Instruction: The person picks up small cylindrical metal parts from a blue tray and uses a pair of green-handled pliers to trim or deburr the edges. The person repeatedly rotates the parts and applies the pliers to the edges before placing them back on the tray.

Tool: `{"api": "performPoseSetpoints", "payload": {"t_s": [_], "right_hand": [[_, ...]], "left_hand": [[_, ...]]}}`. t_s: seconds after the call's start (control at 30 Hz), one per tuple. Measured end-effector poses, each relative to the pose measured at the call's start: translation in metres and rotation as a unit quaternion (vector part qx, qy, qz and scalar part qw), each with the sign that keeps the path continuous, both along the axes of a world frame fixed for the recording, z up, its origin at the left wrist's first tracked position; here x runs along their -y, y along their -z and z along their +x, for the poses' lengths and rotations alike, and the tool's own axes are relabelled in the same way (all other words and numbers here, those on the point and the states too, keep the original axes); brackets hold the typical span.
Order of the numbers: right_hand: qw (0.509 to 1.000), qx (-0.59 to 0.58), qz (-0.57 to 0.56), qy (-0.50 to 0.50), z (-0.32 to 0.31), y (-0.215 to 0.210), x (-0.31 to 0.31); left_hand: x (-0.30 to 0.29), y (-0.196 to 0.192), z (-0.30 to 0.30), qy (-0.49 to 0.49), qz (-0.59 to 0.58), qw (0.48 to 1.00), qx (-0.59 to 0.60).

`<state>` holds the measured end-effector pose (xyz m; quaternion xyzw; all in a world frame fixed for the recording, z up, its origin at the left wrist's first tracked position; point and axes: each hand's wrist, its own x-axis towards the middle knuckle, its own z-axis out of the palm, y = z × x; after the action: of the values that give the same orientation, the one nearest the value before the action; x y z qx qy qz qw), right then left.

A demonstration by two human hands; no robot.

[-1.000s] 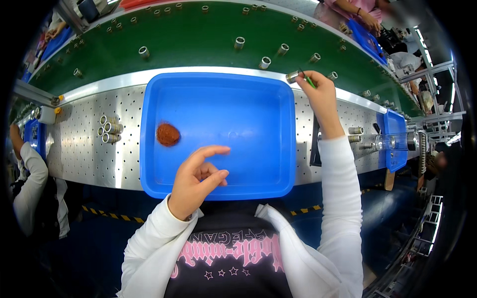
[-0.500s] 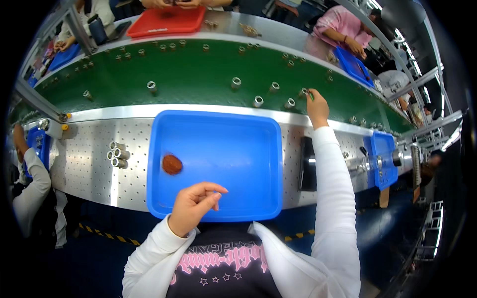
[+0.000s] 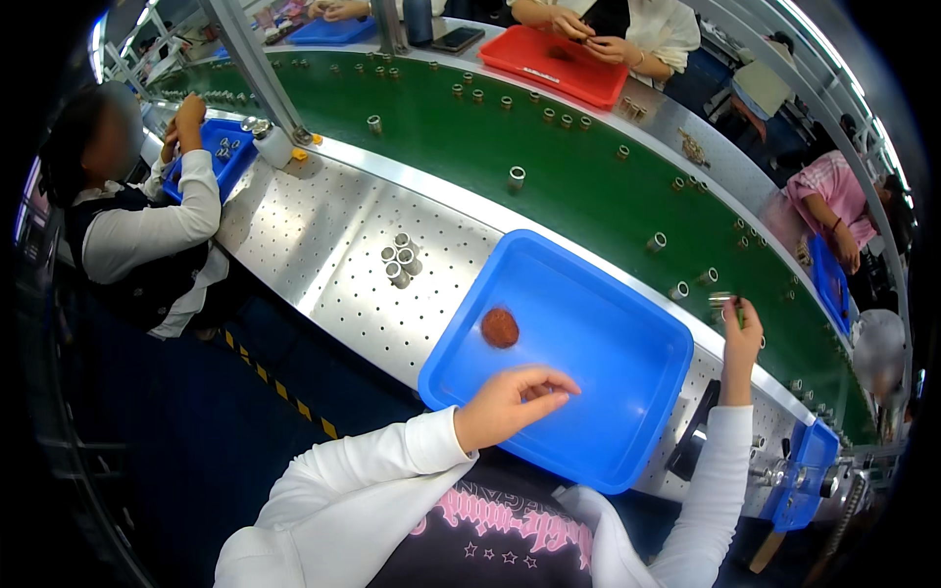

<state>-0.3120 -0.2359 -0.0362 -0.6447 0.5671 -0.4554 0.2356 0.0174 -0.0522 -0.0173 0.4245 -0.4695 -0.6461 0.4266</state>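
Note:
My left hand [image 3: 515,404] hovers over the near side of a blue plastic tray [image 3: 469,312], fingers loosely stretched, nothing visible in them. In the tray lies a round reddish-brown pad or lump [image 3: 500,328]; its exact kind is unclear. Out at the right, my right hand [image 3: 742,343] is above the near edge of the green belt [image 3: 588,206]. Its fingertips are closed on a short, shiny metal sleeve [image 3: 720,298], tilted on its side. A thin green piece [image 3: 740,316] also shows between the fingers. Other metal sleeves [image 3: 679,290] stand on the belt close by.
A group of metal sleeves [image 3: 403,257] stands on the perforated metal worktop [image 3: 343,265], left of the tray. A black box-like object [image 3: 694,431] lies right of the tray. A co-worker [image 3: 147,216] sits at the left by another blue tray; across the belt is a red tray [image 3: 534,67].
The view has turned left, shifting the scene rightward and tilting it. My right hand now has a metal sleeve lifted off the belt. My left hand stays over the tray.

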Motion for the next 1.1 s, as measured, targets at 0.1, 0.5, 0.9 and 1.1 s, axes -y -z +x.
{"api": "performPoseSetpoints", "payload": {"t_s": [0.1,0.5,0.9,1.1], "right_hand": [[0.978,0.088,0.125,-0.144,0.070,-0.029,-0.073],[0.932,0.157,0.228,-0.234,0.140,-0.032,-0.150],[0.973,0.068,0.089,-0.203,0.148,-0.040,-0.168],[0.939,0.237,0.179,-0.173,0.143,-0.029,-0.169]], "left_hand": [[0.009,0.004,-0.007,-0.031,-0.015,0.999,-0.035],[0.006,0.005,-0.012,0.019,0.072,0.987,-0.144],[0.001,0.000,-0.010,-0.022,0.125,0.973,-0.193],[0.003,0.002,-0.011,-0.035,0.163,0.961,-0.220]]}}
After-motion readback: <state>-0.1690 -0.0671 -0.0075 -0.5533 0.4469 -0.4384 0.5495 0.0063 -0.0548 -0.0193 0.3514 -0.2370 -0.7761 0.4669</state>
